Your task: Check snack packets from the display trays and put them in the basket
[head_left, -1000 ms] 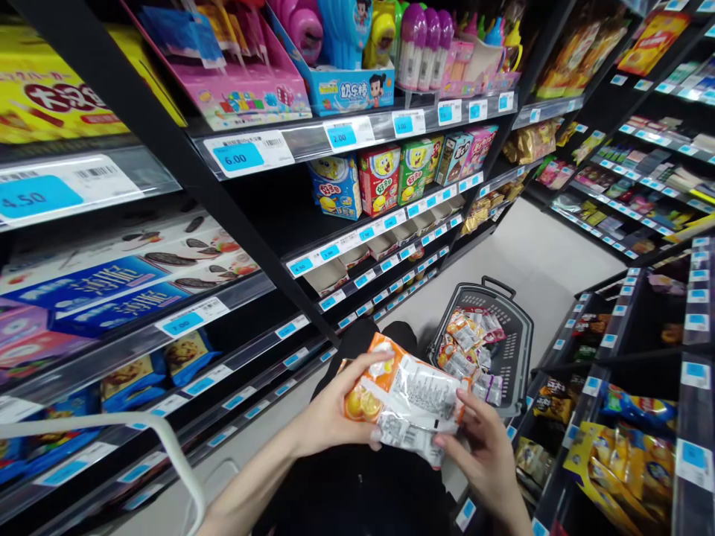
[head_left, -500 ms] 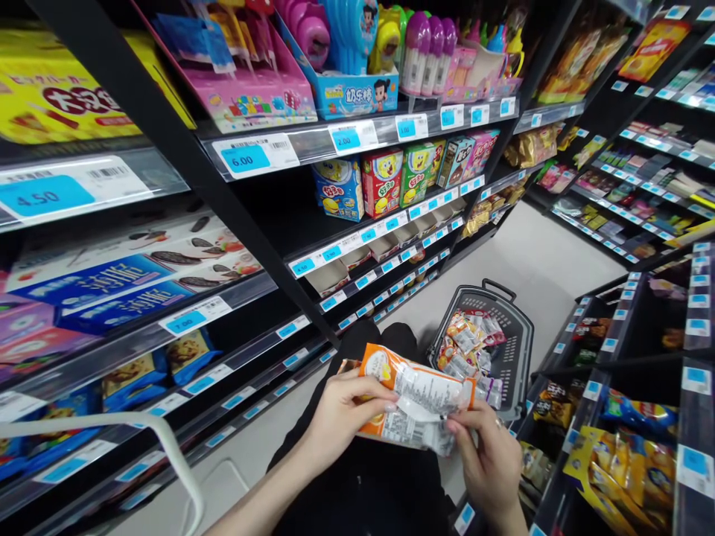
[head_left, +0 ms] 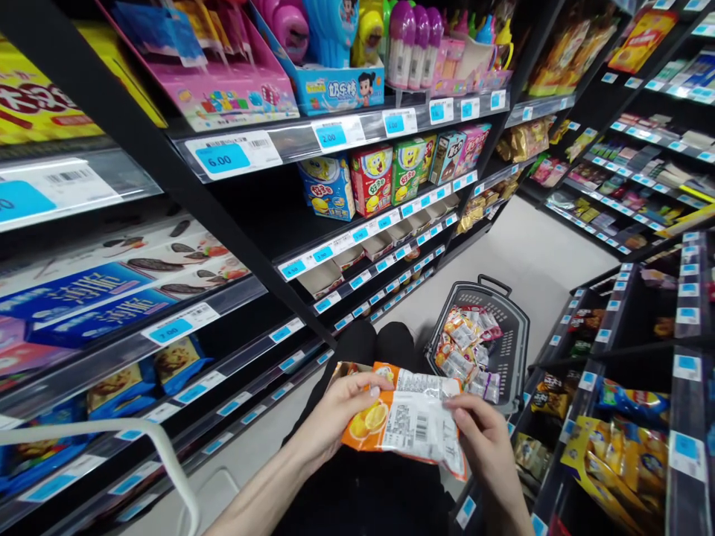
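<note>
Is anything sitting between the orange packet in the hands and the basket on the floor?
Nothing visible does. The left hand and right hand hold the orange packet over the person's lap, and the grey basket, already part-filled with packets, stands open-topped just beyond it on bare floor.
</note>
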`<state>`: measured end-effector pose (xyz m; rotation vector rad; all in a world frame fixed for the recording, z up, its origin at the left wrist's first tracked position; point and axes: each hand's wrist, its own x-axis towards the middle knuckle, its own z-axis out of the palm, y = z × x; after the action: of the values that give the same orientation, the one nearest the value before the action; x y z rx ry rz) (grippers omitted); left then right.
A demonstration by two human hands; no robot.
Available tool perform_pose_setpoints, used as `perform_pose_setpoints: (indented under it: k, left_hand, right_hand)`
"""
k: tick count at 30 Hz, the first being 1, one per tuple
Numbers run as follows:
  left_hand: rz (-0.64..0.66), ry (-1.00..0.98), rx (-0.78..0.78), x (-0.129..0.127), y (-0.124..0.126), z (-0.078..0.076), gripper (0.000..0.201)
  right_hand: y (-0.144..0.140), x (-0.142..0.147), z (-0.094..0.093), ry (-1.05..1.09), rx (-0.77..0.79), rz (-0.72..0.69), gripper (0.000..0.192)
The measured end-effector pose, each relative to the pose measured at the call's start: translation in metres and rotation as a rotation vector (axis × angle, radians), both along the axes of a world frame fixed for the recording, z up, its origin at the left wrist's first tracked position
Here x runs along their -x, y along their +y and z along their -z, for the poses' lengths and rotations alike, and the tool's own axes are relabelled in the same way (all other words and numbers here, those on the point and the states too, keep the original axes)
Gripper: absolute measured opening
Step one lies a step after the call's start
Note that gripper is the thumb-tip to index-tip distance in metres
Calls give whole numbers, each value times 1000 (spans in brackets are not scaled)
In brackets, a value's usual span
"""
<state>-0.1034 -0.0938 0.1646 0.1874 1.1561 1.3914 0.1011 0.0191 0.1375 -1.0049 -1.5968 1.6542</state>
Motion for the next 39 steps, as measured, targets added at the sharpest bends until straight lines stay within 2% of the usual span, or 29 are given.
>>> perform_pose_setpoints:
  k: [2, 4, 6, 10, 13, 16, 17, 19, 21, 23, 25, 28, 31, 33, 35, 39]
  left_hand:
    - [54, -110, 13, 5, -5, -2, 23]
    - [138, -206, -34, 10, -8, -5, 36]
    - [228, -172, -57, 12, -10, -7, 44]
    - [444, 271, 129, 3, -6, 1, 33]
    - [522, 505, 222, -7, 0, 6, 41]
    - [544, 686, 220, -11, 4, 1, 40]
    - [533, 820, 213, -9, 4, -2, 34]
    - [473, 1231, 243, -3, 2, -6, 23]
    - [404, 1663, 357, 4, -3, -4, 23]
    - [373, 1876, 503, 8, -11, 5, 20]
    - [364, 1960, 601, 8, -20, 18, 22]
    - [341, 2038, 677, 4, -30, 38, 42]
    - [356, 2008, 651, 2, -35, 48, 25]
    - [352, 1989, 589, 3, -35, 49, 15]
    - [312, 1961, 510, 4, -35, 46, 21]
    - [329, 1863, 331, 7, -40, 31, 27]
  right_hand:
    - [-4, -10, 7, 52, 84, -49, 19]
    - [-9, -19, 13, 112, 207, -71, 30]
    - [-14, -25, 18, 90, 248, -34, 35]
    - [-18, -22, 19, -135, 7, 143, 24]
    - [-18, -20, 16, -210, -157, 223, 34]
    - [-11, -31, 23, -269, -110, 230, 38]
    - [-6, -39, 29, -304, -62, 247, 40]
    - [10, -57, 46, -385, -4, 336, 48]
    - [33, -76, 67, -453, -15, 459, 59]
    - [60, -88, 90, -537, -20, 553, 57]
    - [88, -91, 112, -620, -9, 607, 42]
    - [127, -75, 141, -704, 23, 645, 26]
    - [155, -50, 160, -734, 83, 608, 26]
    - [165, -35, 165, -732, 135, 542, 28]
    - [167, -27, 165, -708, 176, 467, 29]
    - [145, -24, 157, -584, 221, 330, 27]
